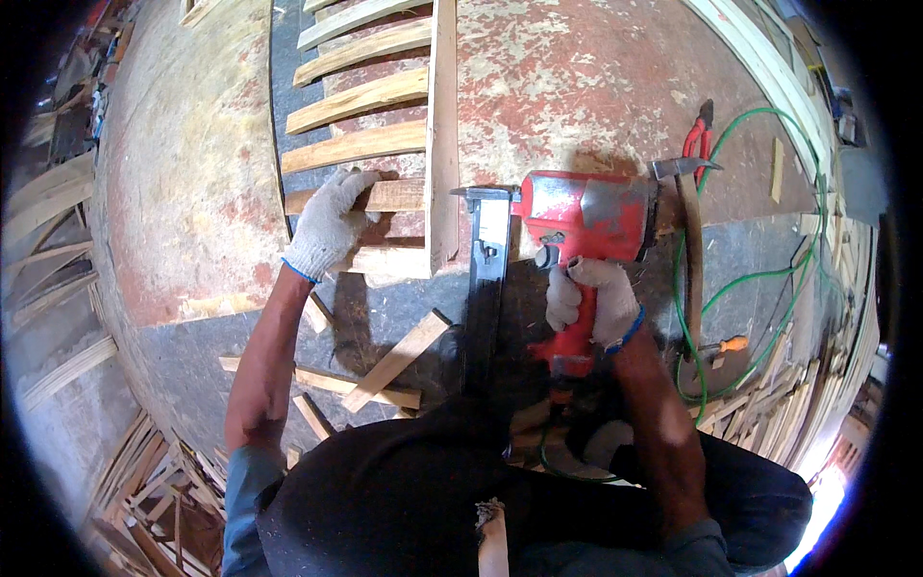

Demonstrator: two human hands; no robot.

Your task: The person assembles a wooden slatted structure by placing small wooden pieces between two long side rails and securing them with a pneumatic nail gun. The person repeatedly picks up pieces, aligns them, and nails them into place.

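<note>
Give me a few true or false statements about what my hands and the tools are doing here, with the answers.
1. The right hand grips the red nail gun by its handle. True.
2. The left hand is bare. False: it wears a white knitted glove.
3. The left hand rests on a wooden slat beside the upright batten. True.
4. The hammer is held in the left hand. False: it lies on the floor to the right of the nail gun, in no hand.
5. The green hose lies looped on the right side. True.
</note>
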